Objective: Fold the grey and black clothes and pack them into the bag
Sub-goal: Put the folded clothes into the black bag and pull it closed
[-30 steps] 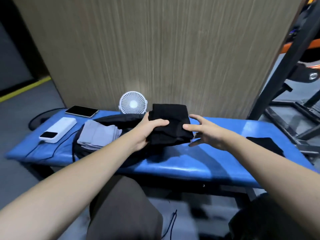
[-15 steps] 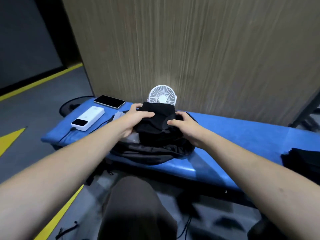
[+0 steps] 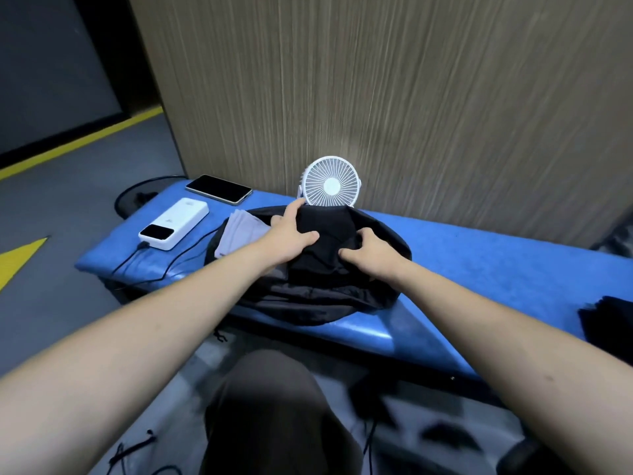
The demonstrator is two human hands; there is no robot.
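Note:
A black bag [image 3: 318, 305] lies open on the blue padded bench [image 3: 479, 269]. A folded black garment [image 3: 325, 234] rests in the bag's opening, over the right part of a folded grey garment [image 3: 239, 231] that shows at its left. My left hand [image 3: 291, 231] grips the black garment's left edge, thumb on top. My right hand [image 3: 371, 252] holds its right side with curled fingers. Another black cloth [image 3: 606, 323] lies at the bench's right end.
A white desk fan [image 3: 330, 182] stands just behind the bag against the wood-grain wall. A white power bank [image 3: 174, 222] with a cable and a dark phone [image 3: 219, 189] lie on the bench's left end. My knee [image 3: 274, 406] is below the bench's front edge.
Both hands carried the folded black garment left from the bench into the bag and lowered it over the grey garment. The view has swung left with them.

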